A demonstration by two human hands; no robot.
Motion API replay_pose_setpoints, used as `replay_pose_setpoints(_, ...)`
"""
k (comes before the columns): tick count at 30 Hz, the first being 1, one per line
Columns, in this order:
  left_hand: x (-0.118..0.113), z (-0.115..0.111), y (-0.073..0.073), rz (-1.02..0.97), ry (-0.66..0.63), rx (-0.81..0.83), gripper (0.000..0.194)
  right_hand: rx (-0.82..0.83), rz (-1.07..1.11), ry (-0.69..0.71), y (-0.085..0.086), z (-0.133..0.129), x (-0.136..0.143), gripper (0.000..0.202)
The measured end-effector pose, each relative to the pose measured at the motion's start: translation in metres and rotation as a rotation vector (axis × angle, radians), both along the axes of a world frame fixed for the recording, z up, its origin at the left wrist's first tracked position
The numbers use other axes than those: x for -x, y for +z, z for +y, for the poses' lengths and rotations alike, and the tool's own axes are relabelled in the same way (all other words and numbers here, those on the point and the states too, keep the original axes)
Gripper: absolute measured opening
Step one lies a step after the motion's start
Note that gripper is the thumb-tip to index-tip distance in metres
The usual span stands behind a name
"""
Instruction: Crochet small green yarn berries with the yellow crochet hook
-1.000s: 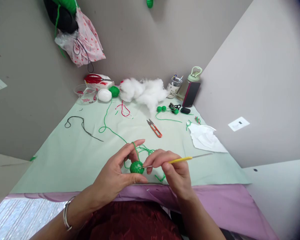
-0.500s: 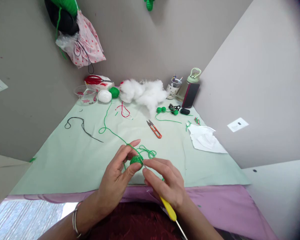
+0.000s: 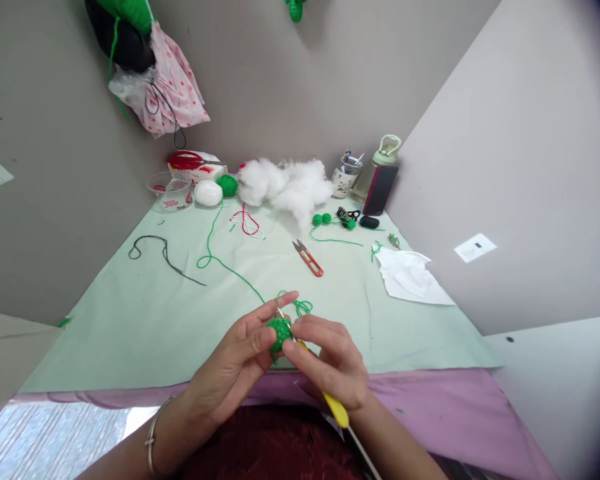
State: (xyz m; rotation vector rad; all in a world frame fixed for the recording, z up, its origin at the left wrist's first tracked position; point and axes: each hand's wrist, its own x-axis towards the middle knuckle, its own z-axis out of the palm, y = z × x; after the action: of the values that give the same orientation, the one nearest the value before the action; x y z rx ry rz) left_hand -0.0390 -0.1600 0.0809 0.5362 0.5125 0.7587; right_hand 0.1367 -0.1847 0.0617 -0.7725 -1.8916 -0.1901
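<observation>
Between its thumb and fingers, my left hand (image 3: 235, 353) pinches a small green crocheted piece (image 3: 281, 333). Its index finger is stretched out, with green yarn (image 3: 240, 275) running to it from the table. My right hand (image 3: 333, 360) is closed round a crochet hook with a yellow handle (image 3: 336, 409). The hook's metal tip is at the top of the green piece, near the left index finger. A loose loop of green yarn (image 3: 303, 307) lies just beyond my hands.
Orange thread snips (image 3: 309, 259) lie ahead of my hands. Farther back are white stuffing (image 3: 285, 187), a white yarn ball (image 3: 209, 193), a green yarn ball (image 3: 227, 185), a bottle (image 3: 386, 157) and a phone (image 3: 381, 191). White cloth (image 3: 410, 277) lies right, black cord (image 3: 166, 250) left.
My left hand has turned and its index finger now reaches farther right. The green piece has shifted slightly right and down, and shows more of its face. The hook's tip has moved up.
</observation>
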Motion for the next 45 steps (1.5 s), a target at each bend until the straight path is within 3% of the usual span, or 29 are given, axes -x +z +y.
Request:
replay_pose_setpoints(7,0.003,0.004,0.003,0.068,0.052,-0.068,0.077,0.246,0.354,0.104,-0.019,-0.004,-0.003,0.027)
replay_pose_setpoints(15,0.01,0.01,-0.002,0.201,0.101,-0.227,0.08,0.34,0.46,0.226,0.003,-0.004,-0.005,0.024)
replay_pose_setpoints(19,0.012,0.013,-0.001,0.206,0.062,-0.221,0.072,0.482,0.519,0.294,0.013,-0.001,-0.01,0.021)
replay_pose_setpoints(24,0.014,0.018,0.001,0.159,-0.036,-0.203,0.055,0.602,0.674,0.38,0.01,0.004,-0.015,0.017)
replay_pose_setpoints(33,0.016,0.025,-0.007,0.032,-0.222,-0.196,0.049,0.789,0.859,0.498,0.011,0.007,-0.014,0.014)
replay_pose_setpoints(40,0.019,0.024,-0.007,0.192,-0.098,-0.308,0.051,1.121,1.226,0.542,0.02,0.005,-0.004,0.018)
replay_pose_setpoints(45,0.013,0.02,-0.007,0.224,-0.035,-0.358,0.047,1.149,1.289,0.577,0.018,0.006,0.004,0.017)
